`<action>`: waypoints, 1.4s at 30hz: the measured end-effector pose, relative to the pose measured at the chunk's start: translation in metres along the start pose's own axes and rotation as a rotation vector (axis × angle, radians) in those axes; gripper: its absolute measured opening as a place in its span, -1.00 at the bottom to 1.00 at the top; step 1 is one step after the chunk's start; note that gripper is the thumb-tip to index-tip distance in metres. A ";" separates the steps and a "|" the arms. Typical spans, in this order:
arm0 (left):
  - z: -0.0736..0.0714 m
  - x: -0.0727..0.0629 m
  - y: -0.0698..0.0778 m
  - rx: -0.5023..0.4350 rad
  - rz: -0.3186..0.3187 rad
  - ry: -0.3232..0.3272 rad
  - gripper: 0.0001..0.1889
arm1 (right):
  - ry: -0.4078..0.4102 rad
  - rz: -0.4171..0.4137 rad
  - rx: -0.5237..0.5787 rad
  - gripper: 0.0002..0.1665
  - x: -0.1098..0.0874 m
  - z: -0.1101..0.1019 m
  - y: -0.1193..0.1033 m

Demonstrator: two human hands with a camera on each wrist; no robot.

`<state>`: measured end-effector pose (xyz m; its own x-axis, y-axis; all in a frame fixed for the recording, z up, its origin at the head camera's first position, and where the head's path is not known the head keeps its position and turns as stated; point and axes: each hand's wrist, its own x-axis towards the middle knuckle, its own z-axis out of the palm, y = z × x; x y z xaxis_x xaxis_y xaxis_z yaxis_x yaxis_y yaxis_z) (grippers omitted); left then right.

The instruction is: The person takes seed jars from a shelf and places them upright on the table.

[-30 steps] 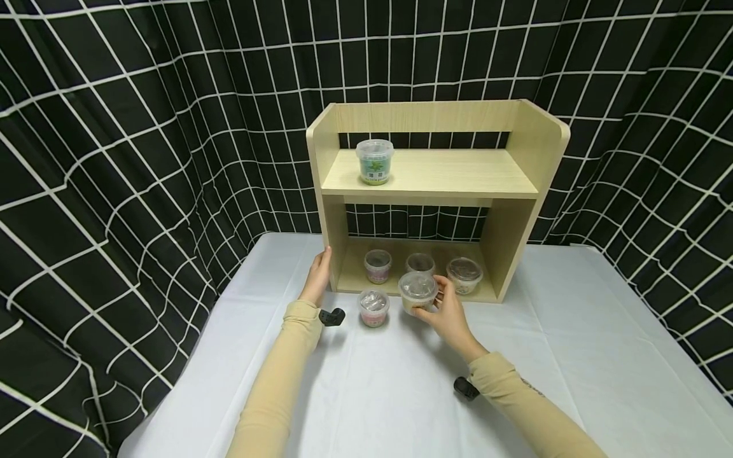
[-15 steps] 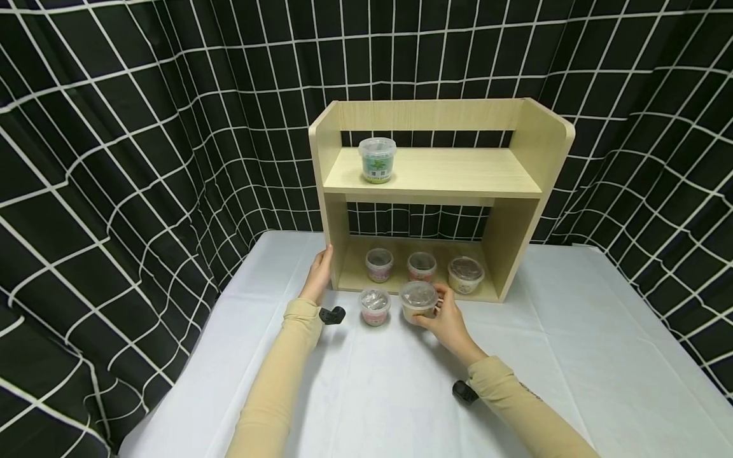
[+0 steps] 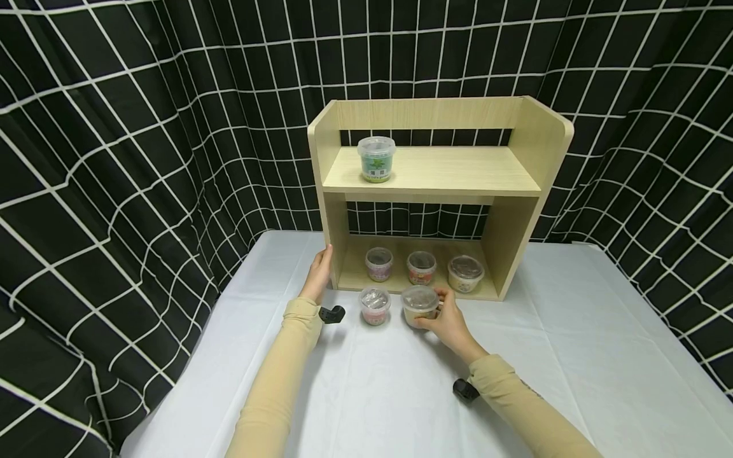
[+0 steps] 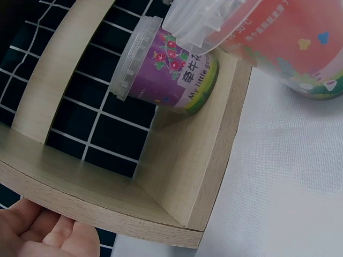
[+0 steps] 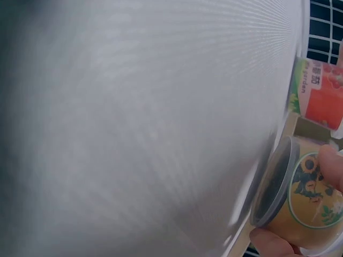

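Note:
My right hand (image 3: pixel 450 324) grips a clear-lidded plastic cup (image 3: pixel 417 308) between thumb and fingers, low over the table in front of the shelf. Its yellowish label shows sunflowers in the right wrist view, where the cup (image 5: pixel 313 201) lies sideways in the picture. Just left of it a pink-labelled cup (image 3: pixel 375 308) stands on the white cloth. At the shelf's left side, my left hand (image 3: pixel 319 273) rests with extended fingers against the outer face of the wooden shelf's side panel (image 3: pixel 334 235); the left wrist view shows its fingers (image 4: pixel 56 230) at the panel edge.
On the lower board stand a purple cup (image 3: pixel 378 266), a red-labelled cup (image 3: pixel 421 270) and a pale, wider cup (image 3: pixel 465 275). A green cup (image 3: pixel 376 160) sits at the left of the upper board (image 3: pixel 452 168). Black curtains with white grid lines (image 3: pixel 258 57) surround the table.
My right hand has lowered the sunflower cup slightly toward the cloth, uncovering the red-labelled cup behind it. My left hand stays at the side panel.

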<state>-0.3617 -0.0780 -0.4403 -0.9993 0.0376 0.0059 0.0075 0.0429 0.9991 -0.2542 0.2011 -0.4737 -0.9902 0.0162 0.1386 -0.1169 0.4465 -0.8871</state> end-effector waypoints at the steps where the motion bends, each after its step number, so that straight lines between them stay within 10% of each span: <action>1: 0.000 0.000 0.000 -0.005 -0.001 0.001 -0.21 | -0.001 -0.004 -0.003 0.02 0.000 0.000 0.000; 42: 0.001 -0.001 -0.002 -0.002 0.014 0.021 -0.22 | -0.025 0.042 -0.053 0.06 -0.003 0.001 0.008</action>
<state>-0.3609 -0.0768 -0.4422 -0.9996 0.0172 0.0206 0.0212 0.0401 0.9990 -0.2523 0.2035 -0.4814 -0.9958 0.0134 0.0904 -0.0721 0.4930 -0.8670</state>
